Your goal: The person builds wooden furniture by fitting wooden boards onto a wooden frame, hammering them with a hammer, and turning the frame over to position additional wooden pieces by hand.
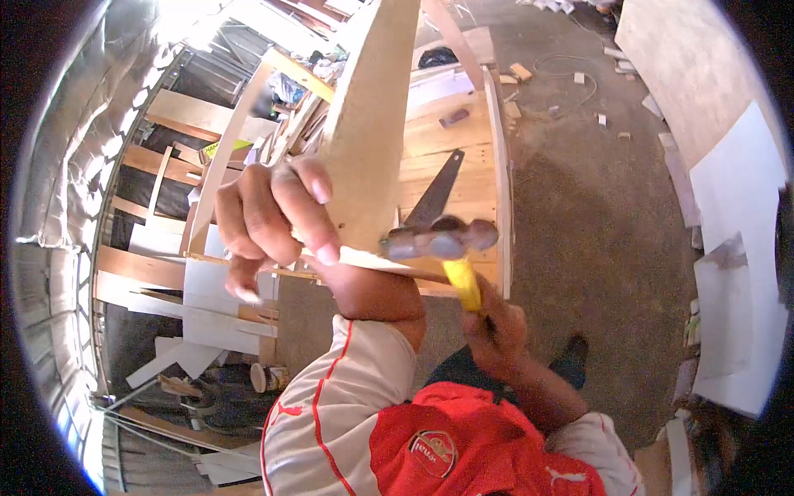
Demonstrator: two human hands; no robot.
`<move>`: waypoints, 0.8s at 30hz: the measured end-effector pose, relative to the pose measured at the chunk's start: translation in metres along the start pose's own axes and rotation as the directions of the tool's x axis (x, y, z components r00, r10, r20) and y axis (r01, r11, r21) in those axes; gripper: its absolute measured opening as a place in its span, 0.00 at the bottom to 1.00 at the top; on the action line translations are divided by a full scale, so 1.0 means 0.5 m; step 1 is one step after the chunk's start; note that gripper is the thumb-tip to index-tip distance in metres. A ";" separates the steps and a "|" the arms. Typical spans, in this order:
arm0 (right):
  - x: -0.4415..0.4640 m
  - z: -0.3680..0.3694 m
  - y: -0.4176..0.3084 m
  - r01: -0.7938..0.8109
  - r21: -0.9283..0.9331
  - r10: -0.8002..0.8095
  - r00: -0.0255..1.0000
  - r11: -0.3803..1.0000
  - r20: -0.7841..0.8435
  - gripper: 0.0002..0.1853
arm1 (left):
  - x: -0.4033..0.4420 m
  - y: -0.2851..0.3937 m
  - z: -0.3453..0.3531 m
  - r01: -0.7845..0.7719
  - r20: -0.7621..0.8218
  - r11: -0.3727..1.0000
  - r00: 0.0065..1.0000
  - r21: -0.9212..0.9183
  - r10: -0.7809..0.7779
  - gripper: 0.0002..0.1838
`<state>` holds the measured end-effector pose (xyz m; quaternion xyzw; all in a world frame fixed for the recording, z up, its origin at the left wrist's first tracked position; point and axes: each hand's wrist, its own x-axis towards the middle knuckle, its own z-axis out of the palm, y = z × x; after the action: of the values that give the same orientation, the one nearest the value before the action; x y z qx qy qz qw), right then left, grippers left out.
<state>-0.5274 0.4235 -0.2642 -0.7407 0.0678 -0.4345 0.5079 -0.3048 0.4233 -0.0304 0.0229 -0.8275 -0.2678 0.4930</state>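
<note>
My left hand (pixel 273 215) is bent round the left edge of a long pale wooden board (pixel 368 140), with its fingertips on the board's face. The board rises toward the camera, and a small dark spot shows near my fingertips. My right hand (pixel 496 335) is closed round the yellow handle of a hammer (pixel 461 283). The metal hammer head, slightly blurred, is at the board's lower right end; whether they touch is unclear. Behind it, a handsaw blade (pixel 437 192) lies on a wooden work surface (pixel 480 165).
Wooden frame pieces (pixel 227 157) and stacked planks (pixel 141 277) stand at the left beside a metal sheet wall. A small dark block (pixel 454 118) lies on the work surface. Wood scraps and a cable are on the floor. White panels (pixel 736 331) lean at the right.
</note>
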 end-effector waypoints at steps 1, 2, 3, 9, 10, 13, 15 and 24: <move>-0.017 0.008 0.019 -0.115 0.047 0.116 0.993 0.992 -0.028 0.33 | 0.002 0.001 -0.004 -0.009 0.016 1.000 1.000 -0.009 0.009 0.24; -0.028 0.005 0.057 -0.200 0.088 0.204 0.978 0.976 -0.047 0.33 | 0.007 0.000 -0.015 -0.008 0.025 1.000 1.000 0.005 0.008 0.24; -0.036 -0.005 0.045 -0.245 0.219 0.271 0.958 0.944 -0.097 0.31 | 0.004 0.006 -0.007 0.013 -0.001 1.000 1.000 0.013 -0.013 0.24; -0.014 -0.011 0.001 -0.006 0.121 0.043 0.951 0.993 -0.307 0.21 | 0.002 -0.003 0.004 0.004 -0.036 0.999 0.999 0.036 -0.003 0.24; -0.010 -0.004 -0.001 -0.050 0.123 0.080 0.965 0.991 -0.249 0.20 | -0.002 -0.005 0.006 -0.014 -0.081 1.000 0.997 0.026 0.016 0.24; 0.001 0.001 0.033 -0.208 0.091 0.219 0.964 0.974 -0.149 0.19 | -0.001 0.003 0.010 0.010 -0.114 1.000 0.993 0.010 -0.009 0.24; -0.027 -0.019 0.020 -0.307 0.400 0.423 0.872 0.864 -0.245 0.18 | -0.006 0.009 0.025 0.012 -0.136 1.000 0.991 0.020 -0.010 0.24; 0.061 -0.050 -0.027 -0.081 0.067 0.089 0.986 0.995 -0.138 0.16 | -0.042 0.008 0.019 -0.056 -0.199 0.994 0.977 0.089 0.073 0.23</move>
<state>-0.5310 0.3960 -0.2329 -0.6888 0.1218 -0.4655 0.5422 -0.3009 0.4371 -0.0486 0.0433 -0.7839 -0.2134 0.5814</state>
